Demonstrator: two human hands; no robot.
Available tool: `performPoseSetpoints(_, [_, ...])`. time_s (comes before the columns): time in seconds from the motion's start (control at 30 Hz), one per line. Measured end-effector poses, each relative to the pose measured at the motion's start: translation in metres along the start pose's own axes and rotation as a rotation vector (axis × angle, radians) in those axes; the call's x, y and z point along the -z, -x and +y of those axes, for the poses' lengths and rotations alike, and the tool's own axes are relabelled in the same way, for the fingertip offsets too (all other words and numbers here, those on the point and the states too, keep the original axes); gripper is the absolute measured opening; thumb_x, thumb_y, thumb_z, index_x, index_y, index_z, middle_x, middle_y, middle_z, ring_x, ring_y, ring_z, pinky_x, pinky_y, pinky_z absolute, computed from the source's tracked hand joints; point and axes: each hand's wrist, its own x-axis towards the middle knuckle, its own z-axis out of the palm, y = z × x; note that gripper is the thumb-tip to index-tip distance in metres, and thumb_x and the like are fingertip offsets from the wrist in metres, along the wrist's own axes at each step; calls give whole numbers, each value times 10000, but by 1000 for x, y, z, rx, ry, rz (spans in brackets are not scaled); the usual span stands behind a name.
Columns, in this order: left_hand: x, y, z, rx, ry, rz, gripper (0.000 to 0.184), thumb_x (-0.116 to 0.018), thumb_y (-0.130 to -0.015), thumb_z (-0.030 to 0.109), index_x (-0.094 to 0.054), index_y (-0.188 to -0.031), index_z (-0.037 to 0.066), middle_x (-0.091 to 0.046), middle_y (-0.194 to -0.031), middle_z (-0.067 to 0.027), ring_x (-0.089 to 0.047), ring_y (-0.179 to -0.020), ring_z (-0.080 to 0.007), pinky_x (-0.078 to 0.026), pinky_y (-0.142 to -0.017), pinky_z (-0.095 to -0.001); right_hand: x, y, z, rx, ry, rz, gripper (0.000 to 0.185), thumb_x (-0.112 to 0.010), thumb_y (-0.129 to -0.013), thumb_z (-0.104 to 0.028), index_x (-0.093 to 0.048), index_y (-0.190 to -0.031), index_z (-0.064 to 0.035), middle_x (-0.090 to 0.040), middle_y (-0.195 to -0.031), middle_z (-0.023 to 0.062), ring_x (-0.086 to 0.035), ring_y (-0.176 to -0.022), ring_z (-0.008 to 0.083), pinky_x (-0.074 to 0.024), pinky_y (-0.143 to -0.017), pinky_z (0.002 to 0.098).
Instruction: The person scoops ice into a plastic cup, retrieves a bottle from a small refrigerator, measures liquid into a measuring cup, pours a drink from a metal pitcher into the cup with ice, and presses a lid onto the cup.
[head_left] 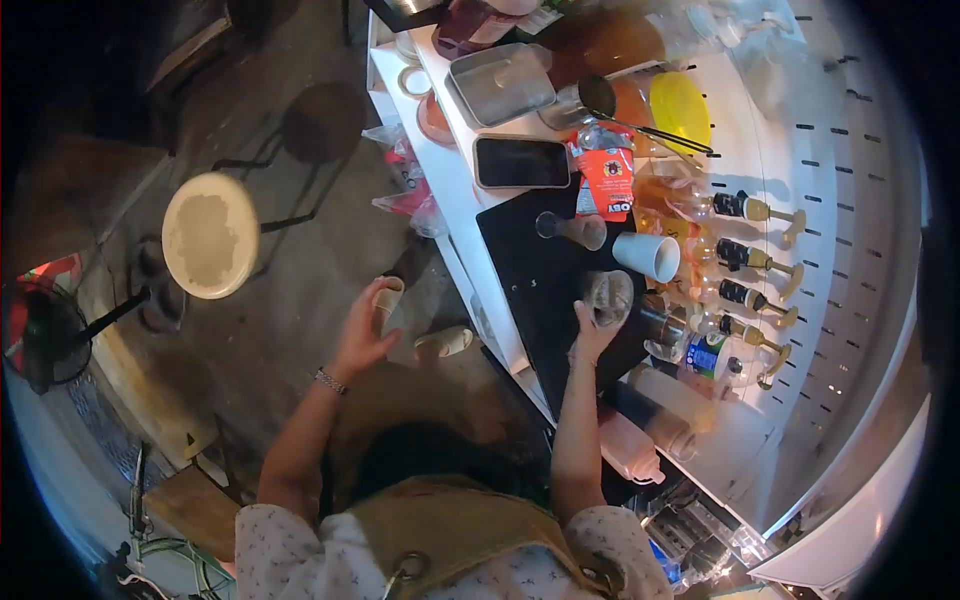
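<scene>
Right fingers [583, 320]: closed around the glass, thumb on its near side.
Glass [609, 295]: one, clear, in the right hand, at the mat's edge; whether its base touches down cannot be told.
Left fingers [378, 291]: curled, thumb set apart, out over the floor [340, 225]; a pale shape [391, 301] shows beside them, whether held cannot be told.
Bracelet [331, 381]: one, on the left wrist.
White cup [657, 258]: one, just beside the glass.
Mat [530, 285]: black, on the white tabletop [453, 240].
Small glass [585, 233]: clear, waisted, over the mat, near the white cup.
Red packet [606, 180]: one, next to the phone.
Phone [521, 162]: dark screen up, at the mat's end.
Pumps [745, 253]: four, in a row of bottles beyond the white cup.
Pink bottle [628, 445]: lower in view, beside the right forearm.
Tub [502, 84]: clear, past the phone.
Yellow lid [680, 110]: round, farther along the tabletop.
Stool [210, 236]: round cream seat, well apart, on the floor.
</scene>
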Motion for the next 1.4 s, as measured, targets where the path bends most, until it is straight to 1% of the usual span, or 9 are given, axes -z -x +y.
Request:
performPoseSetpoints(0.57, [-10,-14,25,-61,-20,-70,759,-694,-642,89,-308,-1294,48,-436,-1246,-139,-419,-1162,-303,-339,-974,-373,2,14,-10,-83,35,-5,883,-813,-524,-58,-304,-1242,2,-443,-1176,120,-462,-1066,207,-383,-913,318])
performPoseSetpoints(0.7, [-21,-22,46,-142,-1,-168,762,-711,-641,126,-316,-1286,28,-433,-1253,-135,-409,-1175,-275,-313,-993,-366,11,21,-9,-57,-6,-42,977,-817,-540,-64,-218,-1312,-35,-360,-1274,106,-382,-1169,217,-312,-985,344])
performPoseSetpoints(0.8, [-36,-26,65,-223,67,-284,758,-729,-649,163,-331,-1279,21,-430,-1254,-127,-407,-1179,-244,-300,-1001,-359,38,57,-21,-172,-60,-134,1094,-817,-558,-111,-85,-1371,-92,-154,-1410,138,-189,-1303,279,-159,-1051,433])
performPoseSetpoints(0.93, [-70,-25,119,-411,18,-573,671,-708,-661,143,-391,-1240,20,-476,-1202,-141,-458,-1120,-280,-358,-950,-366,94,131,-39,-321,-100,-189,1013,-789,-611,-121,-120,-1371,-108,-264,-1369,141,-369,-1204,312,-323,-976,445])
performPoseSetpoints(1.0, [-90,-23,167,-480,20,-754,647,-702,-676,149,-400,-1233,17,-479,-1199,-139,-457,-1121,-274,-349,-957,-367,120,169,-31,-423,-230,-170,877,-762,-650,-119,-226,-1344,-85,-417,-1261,136,-500,-1077,266,-431,-883,393])
performPoseSetpoints(1.17, [-191,-15,215,-530,137,-1058,653,-692,-711,165,-370,-1257,6,-450,-1230,-149,-435,-1145,-264,-315,-982,-382,164,261,-22,-467,-262,10,657,-704,-728,-98,-353,-1283,-92,-545,-1094,103,-544,-964,166,-456,-811,309])
performPoseSetpoints(1.23, [-247,-12,230,-427,200,-772,762,-713,-703,200,-290,-1299,-15,-362,-1299,-175,-347,-1212,-281,-248,-1020,-398,175,295,-26,-530,-372,181,602,-700,-738,-118,-396,-1257,-81,-577,-1034,90,-545,-954,156,-454,-805,292])
performPoseSetpoints(1.33, [-321,-31,245,-741,159,-372,988,-776,-629,304,-165,-1320,-51,-206,-1365,-192,-206,-1267,-312,-132,-1059,-407,188,361,-30,-570,-132,437,524,-695,-747,-148,-455,-1207,-73,-584,-1021,73,-552,-931,139,-455,-794,279])
performPoseSetpoints(1.4, [-372,-63,232,-968,105,-77,1005,-790,-554,444,-275,-1251,-63,-343,-1245,-208,-322,-1166,-340,-218,-1019,-438,193,404,-42,-574,-232,608,483,-705,-734,-220,-504,-1152,-83,-602,-1024,79,-572,-919,147,-460,-800,289])
